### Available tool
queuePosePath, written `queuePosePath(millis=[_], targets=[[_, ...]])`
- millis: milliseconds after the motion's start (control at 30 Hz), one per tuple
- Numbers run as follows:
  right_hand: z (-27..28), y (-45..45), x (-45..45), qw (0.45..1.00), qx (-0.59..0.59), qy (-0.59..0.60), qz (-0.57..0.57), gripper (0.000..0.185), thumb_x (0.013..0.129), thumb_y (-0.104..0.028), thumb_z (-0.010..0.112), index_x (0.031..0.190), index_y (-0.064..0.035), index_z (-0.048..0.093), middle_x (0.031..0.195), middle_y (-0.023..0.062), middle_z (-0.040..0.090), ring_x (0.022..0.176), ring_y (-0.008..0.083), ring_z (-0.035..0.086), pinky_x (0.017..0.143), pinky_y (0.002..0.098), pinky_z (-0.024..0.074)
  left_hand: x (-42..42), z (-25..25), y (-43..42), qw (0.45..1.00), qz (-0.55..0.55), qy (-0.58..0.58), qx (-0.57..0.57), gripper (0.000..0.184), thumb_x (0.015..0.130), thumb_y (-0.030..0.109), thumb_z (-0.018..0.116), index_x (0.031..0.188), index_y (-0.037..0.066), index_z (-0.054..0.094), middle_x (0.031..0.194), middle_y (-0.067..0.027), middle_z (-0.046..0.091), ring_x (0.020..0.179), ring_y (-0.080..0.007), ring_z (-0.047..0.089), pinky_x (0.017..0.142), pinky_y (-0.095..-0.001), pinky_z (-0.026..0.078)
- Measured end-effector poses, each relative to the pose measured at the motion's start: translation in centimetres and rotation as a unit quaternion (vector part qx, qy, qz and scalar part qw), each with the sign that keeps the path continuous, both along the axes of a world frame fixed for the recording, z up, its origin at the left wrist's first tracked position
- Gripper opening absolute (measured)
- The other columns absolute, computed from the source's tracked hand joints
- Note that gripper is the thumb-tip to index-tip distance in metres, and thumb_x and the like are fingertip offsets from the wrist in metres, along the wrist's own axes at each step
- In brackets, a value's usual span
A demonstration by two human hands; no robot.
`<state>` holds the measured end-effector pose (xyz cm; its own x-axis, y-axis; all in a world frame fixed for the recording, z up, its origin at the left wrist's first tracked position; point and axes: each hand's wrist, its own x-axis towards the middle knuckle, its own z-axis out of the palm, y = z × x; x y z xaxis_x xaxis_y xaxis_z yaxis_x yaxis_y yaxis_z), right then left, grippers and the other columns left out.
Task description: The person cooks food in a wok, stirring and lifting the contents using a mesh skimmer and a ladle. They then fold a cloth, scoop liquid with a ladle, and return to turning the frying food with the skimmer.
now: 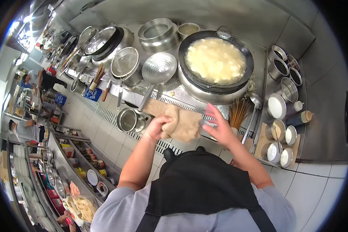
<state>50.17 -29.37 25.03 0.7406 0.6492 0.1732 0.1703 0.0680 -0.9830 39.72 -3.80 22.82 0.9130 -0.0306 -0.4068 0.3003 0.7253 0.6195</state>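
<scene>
A tan cloth (189, 123) is bunched up in front of my apron, at the front edge of the stove counter. My left hand (158, 127) is closed round its left part. To the right of the cloth, my right hand (219, 129) is open with its fingers apart. Whether its fingertips touch the cloth I cannot tell. Beyond the cloth stands a large black wok (183, 58) full of pale yellow, foamy food (215, 60). A perforated skimmer (159, 68) lies left of the wok, its handle pointing toward my left hand.
A bamboo brush (239, 112) and a ladle (255, 99) are right of my right hand. Several seasoning containers (276, 106) line the right side. Metal pots (155, 35) and a strainer (125, 62) stand left of the wok. People (25, 130) and shelves are at the far left.
</scene>
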Motion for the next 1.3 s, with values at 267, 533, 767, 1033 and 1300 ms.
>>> queuePosePath(millis=[267,533,767,1033,1300], targets=[[2.3,7.4,-0.6,0.979,-0.134,-0.052,0.147,0.034,0.08,-0.02,0.068,0.103,0.0013,0.053,0.091,0.014,0.061,0.084,0.019,0.058,0.075,0.0333,0.0471,-4.8,2.2,-3.6,0.991,0.079,-0.069,0.085,0.057,0.089,0.033,0.056,0.134,0.004,0.037,0.129,-0.0099,0.049,0.121,-0.0213,0.046,0.103,-0.0366,0.035],[2.4,8.3,-2.9,0.985,0.015,0.141,0.103,0.018,0.087,-0.012,0.06,0.101,-0.0037,0.052,0.09,0.0015,0.057,0.083,0.0111,0.053,0.076,0.0245,0.0432,-6.8,3.4,-2.7,0.958,0.239,-0.077,0.141,0.034,0.094,0.026,0.052,0.117,0.001,0.051,0.107,-0.0075,0.061,0.095,-0.0146,0.059,0.085,-0.0296,0.047],[4.6,11.3,-5.5,0.922,0.081,0.359,0.118,0.016,0.089,-0.016,0.057,0.101,-0.0076,0.05,0.087,0.0019,0.056,0.079,0.0101,0.056,0.068,0.026,0.0474,-10.0,4.7,1.5,0.841,0.205,-0.037,0.5,0.039,0.094,0.031,0.052,0.114,-0.002,0.051,0.1,-0.0061,0.058,0.094,-0.0121,0.054,0.085,-0.0277,0.044],[5.1,16.3,-11.7,0.916,0.089,0.356,0.161,0.023,0.097,-0.023,0.044,0.108,-0.0049,0.052,0.099,0.0058,0.058,0.092,0.013,0.057,0.081,0.0285,0.0472,-14.7,7.3,-1.0,0.867,0.126,-0.092,0.473,0.054,0.091,0.035,0.054,0.127,-0.004,0.043,0.112,-0.0143,0.059,0.104,-0.018,0.055,0.09,-0.0305,0.043],[5.4,18.7,-15.9,0.942,0.012,0.274,0.193,0.022,0.094,-0.022,0.052,0.108,-0.0043,0.052,0.098,0.0041,0.057,0.09,0.0116,0.056,0.08,0.0257,0.0449,-18.8,4.7,1.3,0.922,0.223,-0.087,0.304,0.038,0.097,0.022,0.043,0.125,-0.003,0.046,0.113,-0.0079,0.058,0.104,-0.0124,0.053,0.092,-0.0272,0.041]])
